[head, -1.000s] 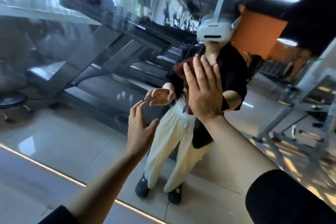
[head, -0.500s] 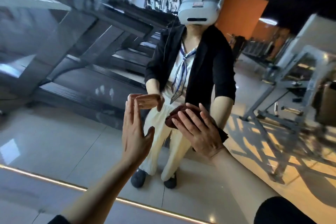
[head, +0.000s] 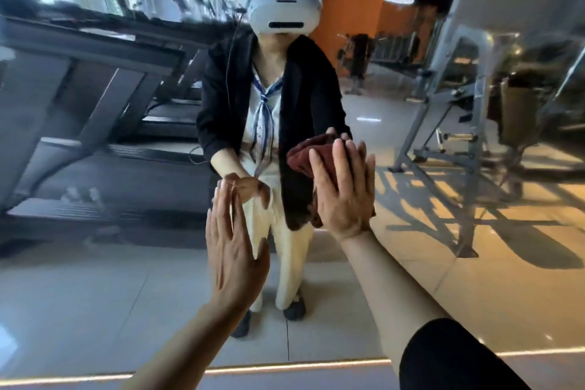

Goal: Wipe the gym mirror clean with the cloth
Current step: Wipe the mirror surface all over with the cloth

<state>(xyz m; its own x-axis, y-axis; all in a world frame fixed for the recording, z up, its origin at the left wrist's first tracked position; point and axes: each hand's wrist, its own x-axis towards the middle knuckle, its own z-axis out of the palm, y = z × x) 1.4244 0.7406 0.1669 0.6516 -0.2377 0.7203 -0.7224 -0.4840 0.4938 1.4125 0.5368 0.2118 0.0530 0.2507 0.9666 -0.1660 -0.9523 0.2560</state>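
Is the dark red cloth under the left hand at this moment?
No, the dark red cloth is pressed against the mirror by the flat right hand, while the left hand holds nothing.

gym — treadmills [head: 95, 79] | weight machine [head: 468, 98] | wall mirror [head: 95, 279]

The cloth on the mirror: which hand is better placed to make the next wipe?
The right hand, probably. Its straight fingers already press the dark red cloth flat against the mirror. The left hand is bare and open; only its fingertips seem to reach the glass, away from the cloth.
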